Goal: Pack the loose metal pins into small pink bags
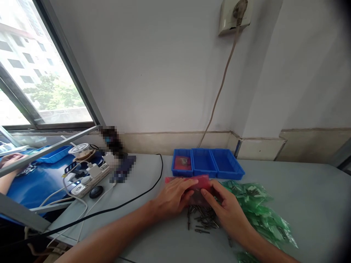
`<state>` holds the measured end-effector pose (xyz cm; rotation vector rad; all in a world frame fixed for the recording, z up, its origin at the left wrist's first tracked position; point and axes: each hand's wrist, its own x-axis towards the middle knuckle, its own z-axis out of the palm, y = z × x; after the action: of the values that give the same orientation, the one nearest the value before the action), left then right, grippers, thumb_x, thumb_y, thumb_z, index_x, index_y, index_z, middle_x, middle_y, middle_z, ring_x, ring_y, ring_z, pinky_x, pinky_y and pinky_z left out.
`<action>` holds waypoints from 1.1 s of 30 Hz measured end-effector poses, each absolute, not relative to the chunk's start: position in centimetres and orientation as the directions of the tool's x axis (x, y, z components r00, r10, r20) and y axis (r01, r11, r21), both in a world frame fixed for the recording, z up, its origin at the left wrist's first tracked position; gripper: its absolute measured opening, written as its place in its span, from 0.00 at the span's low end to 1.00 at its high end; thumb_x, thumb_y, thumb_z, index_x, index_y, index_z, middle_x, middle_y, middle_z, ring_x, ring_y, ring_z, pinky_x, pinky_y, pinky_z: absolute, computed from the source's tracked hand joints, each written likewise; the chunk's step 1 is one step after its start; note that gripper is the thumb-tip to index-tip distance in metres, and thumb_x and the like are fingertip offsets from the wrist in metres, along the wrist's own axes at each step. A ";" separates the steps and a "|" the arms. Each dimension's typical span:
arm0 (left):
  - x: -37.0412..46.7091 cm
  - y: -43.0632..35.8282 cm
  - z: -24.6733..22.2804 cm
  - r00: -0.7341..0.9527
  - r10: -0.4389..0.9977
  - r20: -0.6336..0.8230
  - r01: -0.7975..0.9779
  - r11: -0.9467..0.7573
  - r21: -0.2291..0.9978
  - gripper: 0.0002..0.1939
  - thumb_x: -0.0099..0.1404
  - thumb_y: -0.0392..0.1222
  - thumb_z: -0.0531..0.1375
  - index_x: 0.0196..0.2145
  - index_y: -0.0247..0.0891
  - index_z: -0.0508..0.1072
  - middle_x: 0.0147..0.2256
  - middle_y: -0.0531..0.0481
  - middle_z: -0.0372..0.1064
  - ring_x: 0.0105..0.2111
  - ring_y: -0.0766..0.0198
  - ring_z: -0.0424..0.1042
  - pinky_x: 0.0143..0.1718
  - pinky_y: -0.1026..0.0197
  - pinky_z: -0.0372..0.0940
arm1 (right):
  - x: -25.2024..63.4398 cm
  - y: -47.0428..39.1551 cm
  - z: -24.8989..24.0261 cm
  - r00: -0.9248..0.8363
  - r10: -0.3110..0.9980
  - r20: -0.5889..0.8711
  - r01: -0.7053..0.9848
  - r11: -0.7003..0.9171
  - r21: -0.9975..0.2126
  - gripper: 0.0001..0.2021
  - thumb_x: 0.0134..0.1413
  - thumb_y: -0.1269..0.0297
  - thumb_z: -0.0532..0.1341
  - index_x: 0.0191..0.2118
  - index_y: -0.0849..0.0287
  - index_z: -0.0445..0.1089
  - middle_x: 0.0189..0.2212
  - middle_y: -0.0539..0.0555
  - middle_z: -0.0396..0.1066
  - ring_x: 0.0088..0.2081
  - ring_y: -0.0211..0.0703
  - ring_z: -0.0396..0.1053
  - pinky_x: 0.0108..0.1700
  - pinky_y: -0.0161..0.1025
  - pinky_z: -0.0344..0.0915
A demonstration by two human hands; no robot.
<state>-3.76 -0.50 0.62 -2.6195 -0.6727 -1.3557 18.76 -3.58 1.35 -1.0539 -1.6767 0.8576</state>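
A red translucent plastic bag (202, 181) is held between both hands over the table, in front of the blue trays. My left hand (175, 193) has its fingers over the bag's left part. My right hand (223, 201) pinches its right edge between thumb and fingers. Below the bag lies a loose pile of small dark metal pieces (205, 219). The hands partly cover both the bag and the pile. Green plastic bags (263, 215) with small pieces inside lie beside my right hand and forearm.
Three joined blue trays (204, 162) stand by the wall; the left one holds a red packet (182, 163). A black cable (128, 201) crosses the table. At the left are a power strip (90, 180), a black mouse (96, 191), a lidded cup (80, 150) and another person's hand (12, 160).
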 end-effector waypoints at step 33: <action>-3.6 -1.0 1.2 0.511 0.373 0.774 0.356 -0.912 0.205 0.16 0.82 0.37 0.53 0.63 0.40 0.69 0.48 0.43 0.80 0.44 0.58 0.80 0.47 0.55 0.77 | 18.8 -3.2 0.8 -0.059 0.937 0.344 0.185 0.349 -0.919 0.20 0.67 0.44 0.65 0.32 0.52 0.62 0.28 0.48 0.66 0.30 0.43 0.65 0.32 0.37 0.65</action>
<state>-3.64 -0.97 1.24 -2.7477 -0.6631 -1.4151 18.83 -3.22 0.81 -1.0609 -1.5150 0.8597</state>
